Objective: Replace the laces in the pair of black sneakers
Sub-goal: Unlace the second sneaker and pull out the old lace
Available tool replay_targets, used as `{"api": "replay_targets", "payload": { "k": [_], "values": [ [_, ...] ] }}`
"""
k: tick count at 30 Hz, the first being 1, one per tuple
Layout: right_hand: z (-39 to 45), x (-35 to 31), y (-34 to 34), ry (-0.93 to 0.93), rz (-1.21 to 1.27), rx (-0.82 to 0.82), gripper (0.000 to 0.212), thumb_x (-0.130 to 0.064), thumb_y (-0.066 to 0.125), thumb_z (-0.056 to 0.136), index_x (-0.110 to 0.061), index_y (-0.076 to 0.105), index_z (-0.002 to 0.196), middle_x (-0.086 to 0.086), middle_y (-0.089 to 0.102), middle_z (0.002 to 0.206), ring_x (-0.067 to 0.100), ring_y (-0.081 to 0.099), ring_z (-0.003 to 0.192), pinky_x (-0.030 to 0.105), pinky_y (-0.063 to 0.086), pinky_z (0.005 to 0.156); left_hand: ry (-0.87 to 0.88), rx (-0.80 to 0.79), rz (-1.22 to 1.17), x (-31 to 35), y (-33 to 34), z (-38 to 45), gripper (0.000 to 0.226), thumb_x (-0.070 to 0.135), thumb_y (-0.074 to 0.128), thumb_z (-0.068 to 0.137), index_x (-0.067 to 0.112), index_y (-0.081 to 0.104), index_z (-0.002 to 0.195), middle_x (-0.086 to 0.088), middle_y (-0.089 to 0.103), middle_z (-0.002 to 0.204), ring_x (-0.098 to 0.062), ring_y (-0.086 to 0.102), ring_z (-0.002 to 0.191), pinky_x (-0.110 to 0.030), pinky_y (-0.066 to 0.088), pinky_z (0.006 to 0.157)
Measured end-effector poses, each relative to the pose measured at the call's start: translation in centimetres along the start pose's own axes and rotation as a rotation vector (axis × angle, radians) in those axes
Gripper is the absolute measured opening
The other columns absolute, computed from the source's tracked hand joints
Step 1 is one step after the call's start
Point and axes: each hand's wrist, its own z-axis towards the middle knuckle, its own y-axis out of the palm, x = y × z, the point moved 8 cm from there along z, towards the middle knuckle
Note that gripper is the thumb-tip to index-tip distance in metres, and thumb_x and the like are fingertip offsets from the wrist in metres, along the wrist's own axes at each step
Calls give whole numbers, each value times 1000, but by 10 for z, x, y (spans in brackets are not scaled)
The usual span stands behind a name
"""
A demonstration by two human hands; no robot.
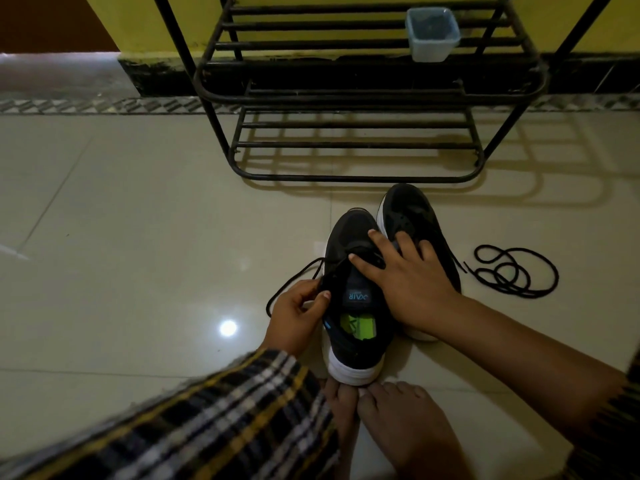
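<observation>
The left hand (294, 313) has its fingers (320, 299) curled and pinched on a black lace (294, 277) that loops out from the near sneaker (353, 306). The right hand (405, 282) lies flat, fingers (363, 263) spread, pressing on that sneaker's tongue and reaching across onto the second sneaker (412, 213) just beside it. Both shoes stand on the glossy pale tiled floor (138, 220), the near one's white heel touching bare toes (367, 393). A loose black lace (512, 273) lies coiled on the tiles to the right. Behind stands a black metal shoe rack (353, 133) holding a small plastic tub (433, 32), against a yellow wall (138, 22).
</observation>
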Motion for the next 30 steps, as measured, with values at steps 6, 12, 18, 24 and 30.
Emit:
{"api": "replay_targets", "payload": {
  "k": [6,12,18,24,30],
  "values": [
    [4,-14,8,-46,35,-60,77,-22,47,93,-22,-4,151,6,-19,156,36,-13,143,55,3,113,6,54,-24,-2,0,-3,23,0,54,92,4,67,110,-8,68,103,-7,65,92,-18,51,77],
    [6,-13,4,-63,134,-29,72,-15,55,88,-20,14,147,7,-10,155,37,-17,141,57,0,113,6,66,9,-6,-1,-2,21,2,55,92,3,68,108,-12,68,102,-17,64,94,-26,54,79],
    [-3,-19,2,-132,87,81,44,-15,40,95,-12,31,139,10,4,154,37,-15,142,57,-2,112,6,97,41,-7,0,-4,21,6,56,92,6,69,108,-9,68,100,-20,65,92,-33,57,76],
    [-8,-26,-10,-164,78,152,39,-14,31,82,-8,62,105,18,47,129,42,31,134,61,31,101,14,124,60,-1,1,-8,16,7,58,91,12,69,102,-5,66,99,-6,62,83,-18,52,67],
    [-13,-17,-16,-181,319,164,46,-4,56,75,-21,46,117,2,24,124,23,11,130,39,12,107,62,136,206,5,-3,-8,14,14,62,89,15,70,100,2,68,95,3,55,76,-7,38,62]
  ]
}}
